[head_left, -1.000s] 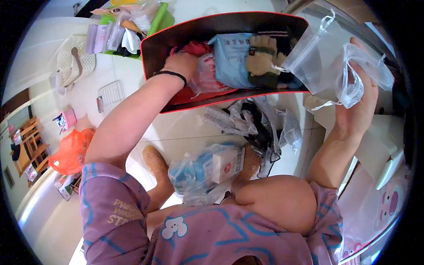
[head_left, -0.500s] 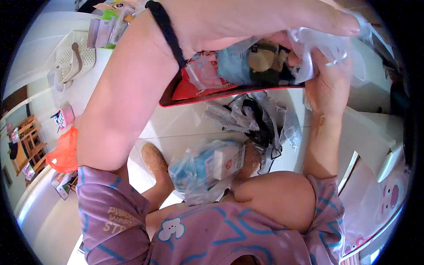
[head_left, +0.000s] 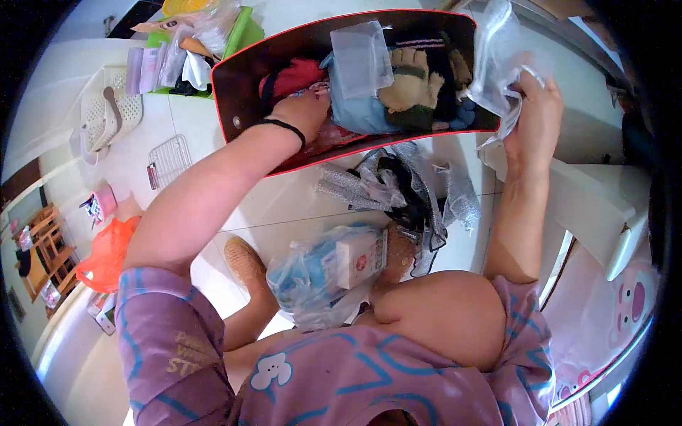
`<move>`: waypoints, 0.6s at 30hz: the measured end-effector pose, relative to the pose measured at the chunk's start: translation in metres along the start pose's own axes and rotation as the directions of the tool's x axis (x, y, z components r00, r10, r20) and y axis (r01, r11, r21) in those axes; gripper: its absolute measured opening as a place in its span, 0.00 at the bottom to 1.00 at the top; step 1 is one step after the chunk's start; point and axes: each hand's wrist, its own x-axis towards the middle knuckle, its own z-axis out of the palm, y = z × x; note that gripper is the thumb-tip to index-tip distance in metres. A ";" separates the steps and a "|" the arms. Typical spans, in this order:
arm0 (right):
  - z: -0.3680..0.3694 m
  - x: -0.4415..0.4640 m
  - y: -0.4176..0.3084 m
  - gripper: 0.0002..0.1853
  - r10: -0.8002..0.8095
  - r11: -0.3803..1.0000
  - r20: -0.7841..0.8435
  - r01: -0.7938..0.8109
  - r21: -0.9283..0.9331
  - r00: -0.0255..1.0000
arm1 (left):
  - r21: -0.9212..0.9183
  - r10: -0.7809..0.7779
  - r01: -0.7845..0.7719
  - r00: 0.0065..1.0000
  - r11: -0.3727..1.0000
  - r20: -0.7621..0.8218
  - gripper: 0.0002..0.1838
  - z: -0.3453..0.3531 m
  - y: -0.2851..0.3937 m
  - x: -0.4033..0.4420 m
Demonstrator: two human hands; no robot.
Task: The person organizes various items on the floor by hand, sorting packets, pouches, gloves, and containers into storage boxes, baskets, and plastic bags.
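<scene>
My left hand (head_left: 304, 115), a black band round its wrist, reaches into the left part of a dark box with a red rim (head_left: 398, 142). Its fingers curl down at a red cloth item (head_left: 293, 77) and a red patterned packet (head_left: 334, 133); whatever they grip is hidden. My right hand (head_left: 533, 106) is closed on crumpled clear plastic bags (head_left: 497, 53) at the box's right end. Inside the box lie a light blue folded item (head_left: 359, 110), a flat clear bag (head_left: 362, 57) on top of it, beige knit gloves (head_left: 408, 89) and dark knitwear.
Silvery and black crumpled wrapping (head_left: 405, 184) lies before the box. A clear bag with a blue pack and white box (head_left: 312, 273) sits between my feet. Leftward are a green bin (head_left: 245, 35), a white basket (head_left: 135, 92), a wire rack (head_left: 170, 160) and an orange bag (head_left: 106, 255).
My left hand has come back from the right side, beside the plastic bags, into the box's left part. More of the box now shows. My right hand keeps hold of the bags.
</scene>
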 end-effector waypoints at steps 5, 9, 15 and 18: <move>0.002 -0.005 -0.007 0.11 0.010 0.993 0.063 -0.003 -0.122 0.998 | 0.017 0.108 -0.109 0.993 0.994 0.050 0.11 -0.008 -0.010 0.003; -0.002 -0.005 -0.008 0.12 0.069 0.984 0.099 -0.052 -0.168 0.993 | -0.183 0.007 -0.033 0.990 0.983 -0.143 0.09 -0.072 -0.016 -0.036; 0.007 0.001 -0.002 0.15 0.019 0.981 0.086 -0.002 -0.195 0.996 | -0.037 -0.098 0.096 0.994 0.995 -0.052 0.15 -0.041 0.004 -0.013; 0.005 -0.003 -0.002 0.17 0.005 0.981 0.114 0.017 -0.193 0.994 | 0.045 -0.108 0.106 0.993 0.993 0.049 0.25 -0.011 -0.002 0.004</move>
